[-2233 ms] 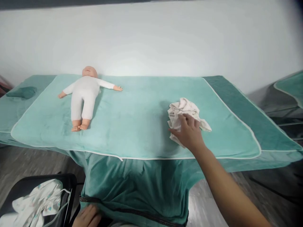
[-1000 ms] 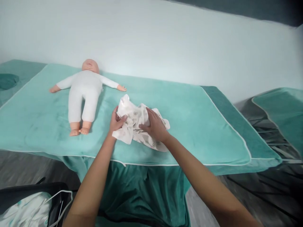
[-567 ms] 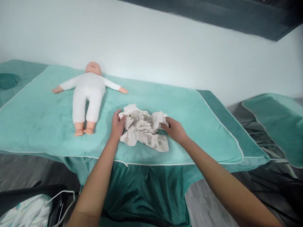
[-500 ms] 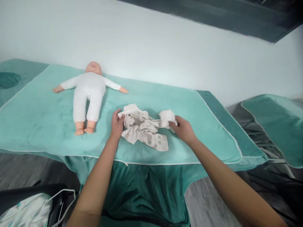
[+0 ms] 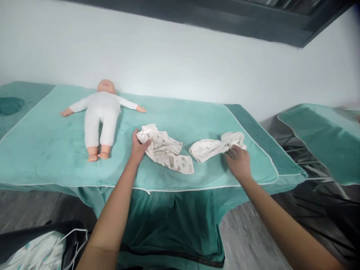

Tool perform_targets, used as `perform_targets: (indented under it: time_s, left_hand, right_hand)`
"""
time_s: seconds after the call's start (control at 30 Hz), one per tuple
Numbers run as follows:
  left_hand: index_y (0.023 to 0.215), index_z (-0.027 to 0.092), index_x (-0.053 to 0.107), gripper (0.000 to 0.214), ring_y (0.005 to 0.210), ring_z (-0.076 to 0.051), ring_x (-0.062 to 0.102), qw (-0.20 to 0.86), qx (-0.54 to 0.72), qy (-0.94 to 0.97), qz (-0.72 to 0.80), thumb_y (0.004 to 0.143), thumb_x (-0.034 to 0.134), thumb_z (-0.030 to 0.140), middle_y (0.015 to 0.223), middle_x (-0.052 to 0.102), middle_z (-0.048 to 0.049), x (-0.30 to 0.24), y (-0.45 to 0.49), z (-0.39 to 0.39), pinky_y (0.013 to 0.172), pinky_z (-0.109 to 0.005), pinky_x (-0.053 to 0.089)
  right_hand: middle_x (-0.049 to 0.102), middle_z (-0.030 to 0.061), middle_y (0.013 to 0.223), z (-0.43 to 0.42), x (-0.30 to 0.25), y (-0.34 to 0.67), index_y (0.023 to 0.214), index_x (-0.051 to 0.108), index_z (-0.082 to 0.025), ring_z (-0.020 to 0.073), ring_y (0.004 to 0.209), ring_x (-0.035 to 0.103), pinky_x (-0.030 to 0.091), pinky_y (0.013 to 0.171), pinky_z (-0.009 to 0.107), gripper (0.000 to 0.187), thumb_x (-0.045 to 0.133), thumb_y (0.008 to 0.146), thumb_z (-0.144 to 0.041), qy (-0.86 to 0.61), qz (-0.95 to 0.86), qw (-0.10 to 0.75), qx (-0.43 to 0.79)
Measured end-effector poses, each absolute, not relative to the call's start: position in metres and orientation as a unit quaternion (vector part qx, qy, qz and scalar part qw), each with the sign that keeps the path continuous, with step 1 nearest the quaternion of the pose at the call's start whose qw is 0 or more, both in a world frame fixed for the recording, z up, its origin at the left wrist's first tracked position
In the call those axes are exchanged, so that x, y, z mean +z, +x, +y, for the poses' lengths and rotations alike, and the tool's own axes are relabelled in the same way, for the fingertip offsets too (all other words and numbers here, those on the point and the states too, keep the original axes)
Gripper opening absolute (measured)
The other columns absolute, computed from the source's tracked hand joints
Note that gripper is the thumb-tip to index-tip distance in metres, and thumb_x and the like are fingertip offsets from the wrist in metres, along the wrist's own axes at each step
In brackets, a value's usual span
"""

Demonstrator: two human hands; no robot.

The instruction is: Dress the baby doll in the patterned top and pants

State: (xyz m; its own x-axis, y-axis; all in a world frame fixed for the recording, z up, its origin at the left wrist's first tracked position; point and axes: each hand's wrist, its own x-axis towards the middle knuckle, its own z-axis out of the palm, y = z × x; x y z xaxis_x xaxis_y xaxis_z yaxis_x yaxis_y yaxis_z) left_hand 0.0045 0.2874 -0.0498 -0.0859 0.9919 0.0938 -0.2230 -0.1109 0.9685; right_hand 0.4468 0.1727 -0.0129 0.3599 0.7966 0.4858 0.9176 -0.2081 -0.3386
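Observation:
A crumpled white baby garment [image 5: 165,148] with a small print lies on the green-covered bed. My left hand [image 5: 140,146] grips its left end, thumb on top of the fabric. Apart from it, to the right, is a second white printed baby garment [image 5: 206,149], long and narrow with a bunched end. My right hand [image 5: 238,161] is closed on that bunched end, its fingertips partly hidden by the cloth. Further left a baby doll [image 5: 101,108] in a white suit lies on its back, arms spread, touched by neither hand.
The green bed cover [image 5: 180,108] has a white-piped front edge. Low at the left, a black container [image 5: 33,228] holds white patterned cloth [image 5: 42,251]. Another green-covered bed [image 5: 323,138] stands at the right. A white wall [image 5: 168,60] runs behind.
My right hand has moved right, drawing the second garment away from the pile; the two pieces are now separate. My left hand stays on the first garment. The view has shifted slightly.

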Motion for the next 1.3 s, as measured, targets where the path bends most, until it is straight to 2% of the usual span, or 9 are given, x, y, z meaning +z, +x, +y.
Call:
perform_targets:
  time_s: [0.13, 0.27, 0.33, 0.73, 0.83, 0.9, 1.07, 1.17, 1.3]
  left_hand:
    - [0.159, 0.027, 0.028, 0.12, 0.151, -0.034, 0.039, 0.458, 0.543, 0.528, 0.466, 0.058, 0.095, 0.026, 0.162, 0.038, -0.0163, -0.048, 0.01, 0.269, 0.126, -0.046, 0.032]
    - [0.145, 0.021, 0.049, 0.086, 0.138, -0.033, 0.053, 0.378, 0.528, 0.549, 0.526, 0.065, 0.079, 0.011, 0.145, 0.056, -0.0153, -0.039, 0.006, 0.263, 0.122, -0.048, 0.037]
    - [0.135, 0.019, 0.056, 0.065, 0.118, -0.029, 0.064, 0.352, 0.518, 0.544, 0.559, 0.072, 0.067, 0.009, 0.125, 0.067, -0.0127, -0.027, -0.004, 0.262, 0.111, -0.046, 0.046]
    - [0.107, 0.023, 0.058, 0.023, 0.071, -0.012, 0.06, 0.339, 0.659, 0.535, 0.405, 0.092, 0.066, 0.038, 0.083, 0.063, 0.0009, 0.12, -0.055, 0.227, 0.065, -0.022, 0.048]
    - [0.105, 0.023, 0.059, 0.022, 0.066, -0.014, 0.059, 0.369, 0.608, 0.586, 0.388, 0.091, 0.068, 0.038, 0.076, 0.061, 0.0019, 0.149, -0.041, 0.22, 0.064, -0.024, 0.049]
    - [0.103, 0.023, 0.062, 0.02, 0.071, -0.016, 0.062, 0.379, 0.554, 0.639, 0.374, 0.091, 0.067, 0.037, 0.08, 0.064, 0.0005, 0.166, -0.027, 0.213, 0.069, -0.027, 0.052]
    - [0.097, 0.022, 0.074, 0.017, 0.092, -0.021, 0.066, 0.288, 0.39, 0.819, 0.307, 0.095, 0.062, 0.033, 0.096, 0.073, -0.0026, 0.197, 0.014, 0.184, 0.089, -0.033, 0.052]
    - [0.098, 0.025, 0.076, 0.018, 0.087, -0.021, 0.065, 0.218, 0.344, 0.868, 0.285, 0.097, 0.058, 0.03, 0.094, 0.071, -0.0024, 0.204, 0.026, 0.166, 0.081, -0.032, 0.051]
    - [0.106, 0.026, 0.07, 0.028, 0.087, -0.022, 0.064, 0.072, 0.311, 0.88, 0.351, 0.088, 0.055, 0.01, 0.105, 0.07, -0.0031, 0.191, 0.016, 0.158, 0.072, -0.031, 0.045]
  right_hand:
    - [0.052, 0.0242, 0.151, 0.159, -0.013, 0.353, 0.14, 0.055, -0.016, 0.0403, 0.141, 0.047, 0.037, 0.115, 0.064, 0.052, 0.055, 0.091, -0.034, -0.704, -0.656, 0.259, -0.087]
    - [0.047, 0.0193, 0.156, 0.17, 0.005, 0.269, 0.148, 0.049, -0.019, 0.0321, 0.146, 0.044, 0.039, 0.12, 0.054, 0.053, 0.049, 0.099, -0.038, -0.595, -0.752, 0.284, 0.01]
    - [0.048, 0.0159, 0.158, 0.183, 0.007, 0.246, 0.15, 0.047, -0.022, 0.0312, 0.147, 0.043, 0.029, 0.125, 0.059, 0.051, 0.045, 0.102, -0.038, -0.581, -0.771, 0.26, 0.024]
    - [0.056, 0.0198, 0.154, 0.192, -0.006, 0.341, 0.133, 0.064, -0.015, 0.0347, 0.143, 0.049, 0.008, 0.123, 0.073, 0.048, 0.038, 0.093, -0.009, -0.702, -0.704, 0.106, -0.005]
    - [0.06, 0.023, 0.146, 0.186, 0.028, 0.338, 0.124, 0.068, -0.014, 0.0395, 0.138, 0.053, 0.022, 0.119, 0.075, 0.039, 0.047, 0.091, -0.015, -0.74, -0.663, 0.101, 0.059]
    - [0.059, 0.0175, 0.149, 0.176, 0.06, 0.321, 0.133, 0.063, -0.018, 0.0327, 0.14, 0.054, 0.037, 0.12, 0.059, 0.042, 0.055, 0.093, -0.029, -0.709, -0.686, 0.139, 0.091]
    - [0.047, 0.0078, 0.16, 0.136, 0.146, 0.252, 0.151, 0.044, -0.031, 0.0245, 0.143, 0.052, 0.045, 0.119, 0.042, 0.067, 0.068, 0.092, -0.05, -0.419, -0.776, 0.412, 0.228]
    - [0.067, 0.0054, 0.133, 0.124, 0.173, 0.224, 0.139, 0.054, -0.029, 0.0239, 0.116, 0.067, 0.056, 0.097, 0.039, 0.049, 0.066, 0.094, -0.045, -0.421, -0.777, 0.402, 0.24]
    - [0.074, 0.0001, 0.093, 0.128, 0.171, 0.221, 0.116, 0.065, -0.026, 0.0207, 0.081, 0.068, 0.05, 0.074, 0.033, 0.025, 0.05, 0.096, -0.025, -0.498, -0.77, 0.358, 0.176]
